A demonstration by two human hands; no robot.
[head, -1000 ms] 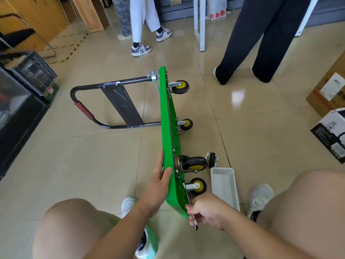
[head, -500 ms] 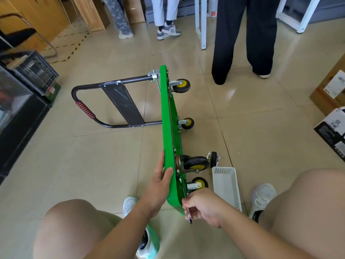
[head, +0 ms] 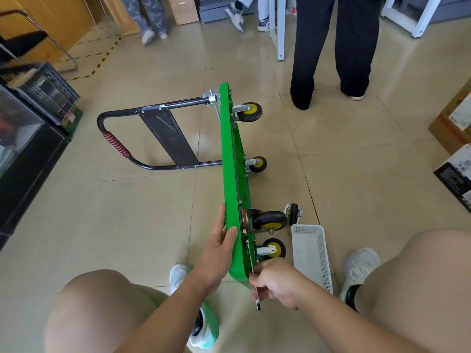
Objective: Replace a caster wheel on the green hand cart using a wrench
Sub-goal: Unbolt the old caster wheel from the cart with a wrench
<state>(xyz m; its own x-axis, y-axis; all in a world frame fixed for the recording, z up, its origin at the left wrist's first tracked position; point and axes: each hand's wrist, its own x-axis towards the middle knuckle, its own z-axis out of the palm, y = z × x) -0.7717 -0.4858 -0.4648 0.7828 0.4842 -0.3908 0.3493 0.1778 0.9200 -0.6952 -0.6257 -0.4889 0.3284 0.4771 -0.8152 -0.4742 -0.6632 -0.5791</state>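
The green flat-deck hand cart (head: 230, 174) stands on edge on the tiled floor (head: 127, 225), wheels (head: 251, 112) facing three o'clock. The left hand (head: 219, 247) grips its upper rim; the right hand (head: 275, 278), at four o'clock of it, is clenched round a slim silver wrench (head: 256, 295).

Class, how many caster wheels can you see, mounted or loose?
5. Four are on the green cart: far-end caster, second caster, large black caster, nearest caster. A loose caster lies on the floor beyond the white basket. Others may be hidden.

No legible text; perhaps blurred print on the cardboard box (head: 444, 128)
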